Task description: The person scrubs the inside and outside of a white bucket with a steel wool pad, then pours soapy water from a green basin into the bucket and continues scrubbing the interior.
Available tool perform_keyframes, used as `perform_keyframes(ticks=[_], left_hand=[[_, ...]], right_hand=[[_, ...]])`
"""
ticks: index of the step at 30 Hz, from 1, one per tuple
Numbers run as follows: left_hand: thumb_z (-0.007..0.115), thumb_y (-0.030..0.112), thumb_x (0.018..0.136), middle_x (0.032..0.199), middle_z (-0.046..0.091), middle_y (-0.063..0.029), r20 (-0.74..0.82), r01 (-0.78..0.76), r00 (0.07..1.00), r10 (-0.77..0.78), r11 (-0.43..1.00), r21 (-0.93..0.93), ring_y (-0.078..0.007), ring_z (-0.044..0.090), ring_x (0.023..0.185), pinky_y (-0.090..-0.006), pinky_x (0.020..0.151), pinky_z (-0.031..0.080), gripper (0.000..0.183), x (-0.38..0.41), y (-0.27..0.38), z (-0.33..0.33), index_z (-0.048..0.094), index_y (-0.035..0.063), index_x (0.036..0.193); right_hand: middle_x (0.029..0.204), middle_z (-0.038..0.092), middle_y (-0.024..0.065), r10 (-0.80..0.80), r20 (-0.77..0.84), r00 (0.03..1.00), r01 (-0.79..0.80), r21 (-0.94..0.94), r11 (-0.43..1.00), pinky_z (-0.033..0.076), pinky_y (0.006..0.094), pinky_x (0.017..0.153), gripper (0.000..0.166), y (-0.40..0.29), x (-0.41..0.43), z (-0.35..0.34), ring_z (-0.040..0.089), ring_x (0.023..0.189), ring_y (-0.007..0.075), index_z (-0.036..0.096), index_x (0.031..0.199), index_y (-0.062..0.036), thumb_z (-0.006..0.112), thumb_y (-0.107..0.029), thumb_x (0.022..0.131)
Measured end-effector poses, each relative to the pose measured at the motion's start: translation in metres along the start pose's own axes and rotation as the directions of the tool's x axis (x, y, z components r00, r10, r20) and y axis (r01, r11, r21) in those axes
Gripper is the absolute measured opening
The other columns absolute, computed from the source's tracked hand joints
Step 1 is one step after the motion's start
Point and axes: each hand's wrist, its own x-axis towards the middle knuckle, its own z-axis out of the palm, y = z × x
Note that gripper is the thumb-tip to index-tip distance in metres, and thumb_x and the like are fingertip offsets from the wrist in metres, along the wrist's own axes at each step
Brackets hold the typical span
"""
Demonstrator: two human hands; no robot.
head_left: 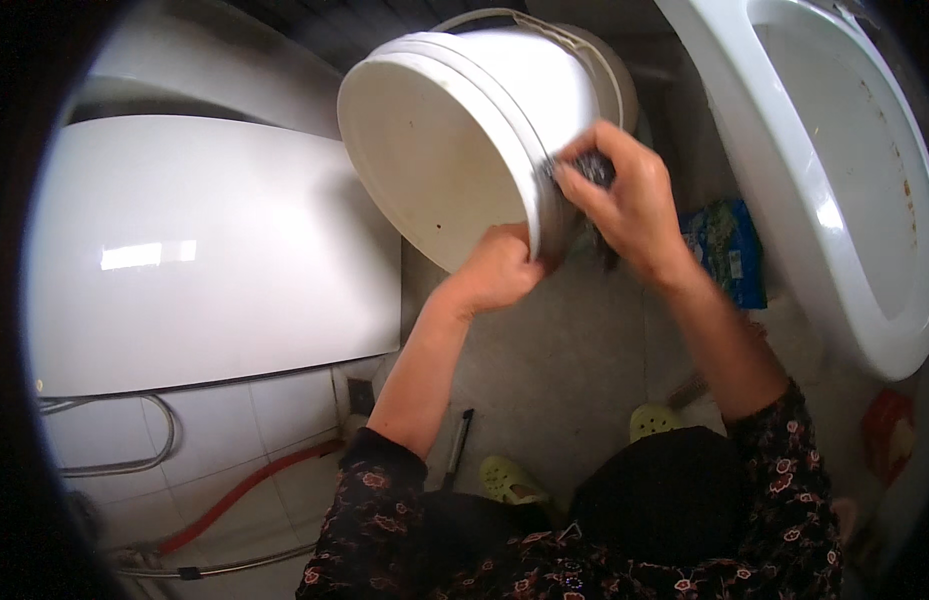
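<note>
A white plastic bucket (449,142) is tilted on its side, its open mouth facing left and towards me. My left hand (502,266) grips the near part of its rim, fingers around the edge. Against the ridged band just below the rim, my right hand (622,187) pinches a dark, shiny scouring pad (593,169), partly hidden by the fingers and slightly blurred. Small dark specks show on the bucket's inner wall. A thin handle loops over the bucket's far end, where another rounded beige container (622,71) shows partly behind it.
A white washbasin (798,172) stands at the right, with a blue packet (734,255) on the floor beneath its edge. A glossy white panel (209,255) fills the left. Below it run a red hose (247,495) and metal hoses. A dark stick (458,450) lies near my clogs (505,478).
</note>
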Motion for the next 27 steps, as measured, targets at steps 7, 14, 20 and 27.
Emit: perform_keyframes(ticks=[7, 14, 20, 27], left_hand=[[0.06, 0.021, 0.082, 0.094, 0.065, -0.019, 0.114, 0.046, 0.992, -0.058, 0.993, 0.112, -0.0328, 0.061, 0.088, -0.0384, 0.078, 0.046, 0.025, -0.006, -0.002, -0.019, 0.062, 0.0023, 0.1], [0.063, 0.016, 0.081, 0.099, 0.065, -0.0187, 0.143, 0.059, 0.987, -0.078, 0.989, 0.136, -0.0303, 0.06, 0.093, -0.0372, 0.081, 0.046, 0.03, -0.008, -0.016, -0.029, 0.061, -0.0007, 0.105], [0.063, 0.02, 0.08, 0.098, 0.065, -0.0197, 0.16, -0.01, 0.987, -0.026, 0.975, 0.223, -0.0352, 0.059, 0.094, -0.0391, 0.081, 0.046, 0.032, -0.014, -0.009, -0.038, 0.06, 0.0019, 0.106], [0.064, 0.017, 0.079, 0.096, 0.065, -0.0183, 0.153, 0.005, 0.988, -0.033, 0.984, 0.18, -0.0333, 0.061, 0.092, -0.0388, 0.08, 0.046, 0.031, -0.006, -0.007, -0.032, 0.061, 0.0037, 0.106]], right_hand=[[0.078, 0.066, 0.0121, -0.016, -0.012, 1.0, 0.015, -0.124, 0.992, 0.05, 0.0376, 0.068, 0.017, -0.019, 0.047, 0.014, 0.064, 0.073, 0.03, 0.066, 0.087, -0.0097, 0.066, -0.025, 0.079], [0.076, 0.066, 0.0111, 0.01, 0.022, 1.0, -0.008, -0.11, 0.994, 0.05, 0.0363, 0.063, 0.017, -0.025, 0.037, 0.019, 0.065, 0.068, 0.0261, 0.066, 0.089, -0.0103, 0.067, -0.024, 0.079], [0.073, 0.065, 0.0115, 0.073, 0.032, 0.997, -0.067, -0.156, 0.985, 0.05, 0.0371, 0.063, 0.018, -0.029, 0.03, 0.023, 0.065, 0.069, 0.0245, 0.064, 0.086, -0.0073, 0.067, -0.025, 0.081], [0.069, 0.064, 0.0123, 0.061, -0.013, 0.998, -0.063, -0.133, 0.989, 0.05, 0.0364, 0.062, 0.021, -0.022, 0.044, 0.022, 0.064, 0.065, 0.0278, 0.065, 0.086, -0.008, 0.068, -0.027, 0.079]])
